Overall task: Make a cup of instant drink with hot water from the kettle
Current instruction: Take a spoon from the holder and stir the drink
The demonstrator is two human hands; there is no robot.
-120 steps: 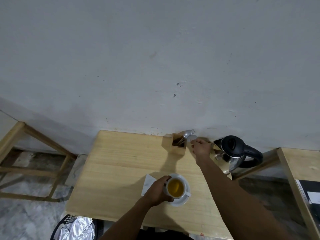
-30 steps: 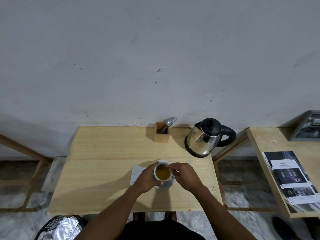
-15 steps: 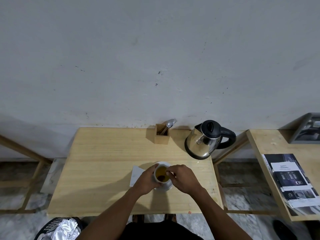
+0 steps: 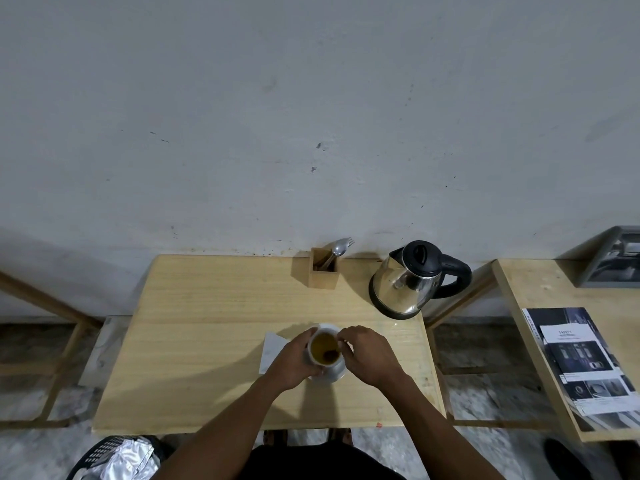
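A white cup [image 4: 325, 330] of yellow-brown drink stands on a white saucer [image 4: 334, 374] near the front middle of the wooden table [image 4: 207, 323]. A dark patch shows in the liquid at its lower right. My left hand [image 4: 294, 362] wraps the cup's left side. Curled fingers of my right hand [image 4: 369, 355] pinch at the cup's right rim, hiding the handle. The steel kettle [image 4: 403, 285] with black lid and handle stands at the table's back right, apart from both hands.
A wooden holder [image 4: 323, 271] with a spoon [image 4: 341, 244] and a fork sits by the wall. A white paper [image 4: 272, 348] lies left of the saucer. A second table [image 4: 519, 289] on the right carries brochures [image 4: 588, 358]. A bin [image 4: 117, 459] stands at the front left.
Four seconds ago my right hand was at the cutlery holder; it has come back to the cup's right side. A dark patch has appeared in the drink. My left hand stays on the cup.
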